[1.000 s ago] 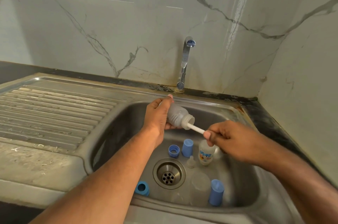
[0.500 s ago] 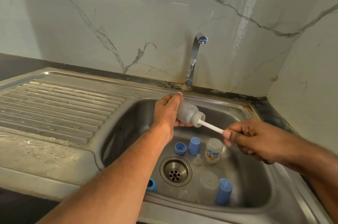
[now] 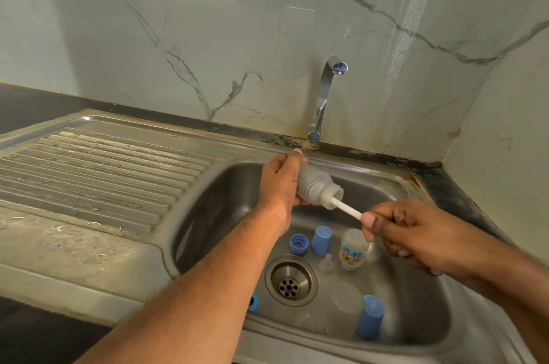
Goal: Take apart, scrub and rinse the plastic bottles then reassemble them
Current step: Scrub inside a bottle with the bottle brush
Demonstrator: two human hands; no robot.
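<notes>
My left hand [image 3: 280, 182] grips a small translucent plastic bottle [image 3: 316, 188] held on its side above the sink basin, its mouth pointing right. A white brush handle [image 3: 346, 209] sticks out of the bottle's mouth, and my right hand [image 3: 407, 232] pinches the handle's outer end. The brush head is inside the bottle. On the sink floor lie a second bottle with a printed label [image 3: 353, 250], a blue ring cap [image 3: 298, 244], a blue cover cap [image 3: 321, 240], a clear teat [image 3: 326, 264], a clear cup [image 3: 343, 308] and another blue cap [image 3: 370, 320].
The steel sink basin [image 3: 225, 200] has a drain [image 3: 291, 280] at its middle. A chrome tap [image 3: 325, 96] stands behind it, with no water running. A ribbed drainboard [image 3: 98, 173] lies to the left. A blue piece [image 3: 254, 302] is partly hidden by my left forearm. Marble walls close the back and right.
The right hand has drawn the brush handle a little out of the bottle and back to the right. The view has shifted, so sink and hands sit further right in the frame.
</notes>
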